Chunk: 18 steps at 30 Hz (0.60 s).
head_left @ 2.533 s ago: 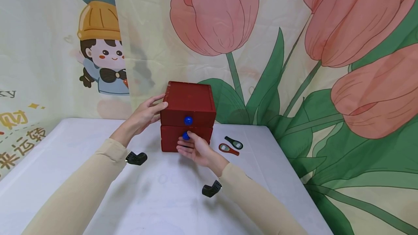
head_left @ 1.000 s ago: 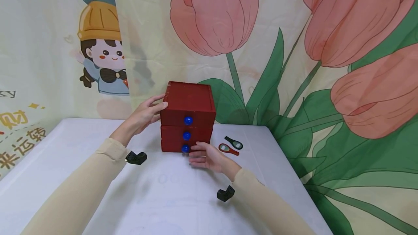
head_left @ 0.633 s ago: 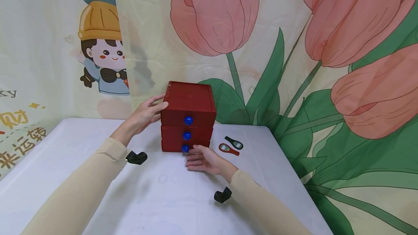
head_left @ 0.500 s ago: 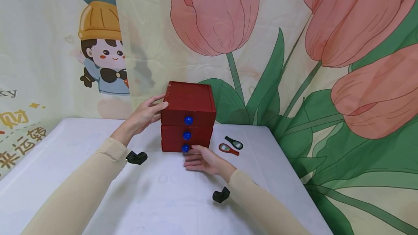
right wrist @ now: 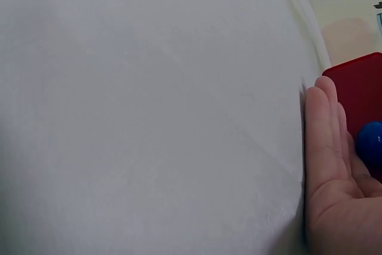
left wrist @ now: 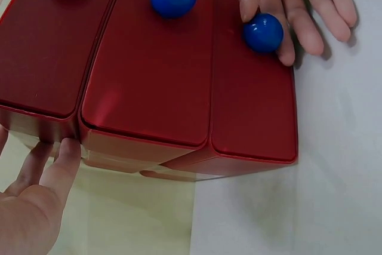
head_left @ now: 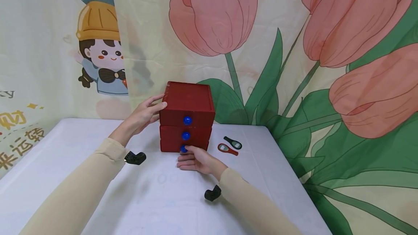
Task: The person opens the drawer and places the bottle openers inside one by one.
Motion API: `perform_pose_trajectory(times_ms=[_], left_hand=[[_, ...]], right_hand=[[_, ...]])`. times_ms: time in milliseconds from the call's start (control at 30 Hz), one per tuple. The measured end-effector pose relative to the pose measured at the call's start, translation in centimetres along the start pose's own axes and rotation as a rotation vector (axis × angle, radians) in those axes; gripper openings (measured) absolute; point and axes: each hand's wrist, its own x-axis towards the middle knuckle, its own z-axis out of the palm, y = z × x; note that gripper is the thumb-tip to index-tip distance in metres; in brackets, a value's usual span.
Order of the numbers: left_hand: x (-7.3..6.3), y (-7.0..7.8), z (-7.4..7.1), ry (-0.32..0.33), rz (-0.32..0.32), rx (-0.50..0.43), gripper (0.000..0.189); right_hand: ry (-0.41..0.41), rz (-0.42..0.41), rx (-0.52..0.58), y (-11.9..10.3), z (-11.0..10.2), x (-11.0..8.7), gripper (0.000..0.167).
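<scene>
A dark red box of three stacked drawers [head_left: 189,97] stands on the table, each drawer front with a round blue knob. All three drawers look pushed in. My left hand [head_left: 140,119] rests against the box's upper left side, its fingers extended and the thumb near the top edge. Down at the lowest drawer, my right hand [head_left: 200,160] pinches the bottom knob [left wrist: 262,33] between thumb and index finger. Its other fingers stay extended beside the drawer, close over the tablecloth. The middle knob [head_left: 185,135] and top knob [head_left: 187,120] are untouched.
Right of the box lie two small paddle-shaped items with round heads and pale openings, one red [head_left: 228,149] and one dark green [head_left: 233,143]. A white cloth covers the table [head_left: 156,198]. A printed curtain [head_left: 143,39] hangs directly behind.
My right hand has left the middle knob, moved down past the lowest drawer's right side, then left onto the bottom knob. My left hand stays on the box.
</scene>
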Motion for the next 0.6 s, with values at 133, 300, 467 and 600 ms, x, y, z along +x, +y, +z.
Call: perform_pose_trajectory(times_ms=[133, 300, 467, 600], left_hand=[[0.09, -0.08, 0.01, 0.005, -0.001, -0.003, 0.079], [0.11, 0.02, 0.19, 0.001, -0.002, 0.001, 0.079], [0.03, 0.12, 0.26, 0.003, 0.002, 0.008, 0.079], [-0.08, 0.00, 0.21, 0.002, 0.002, 0.013, 0.080]], right_hand=[[-0.009, 0.001, -0.005, 0.06, 0.15, 0.46, 0.054], [0.011, 0.006, -0.003, 0.12, 0.03, 0.70, 0.055], [0.039, -0.010, -0.014, 0.19, 0.12, 0.76, 0.053], [0.053, -0.021, -0.024, 0.38, 0.26, 0.75, 0.051]])
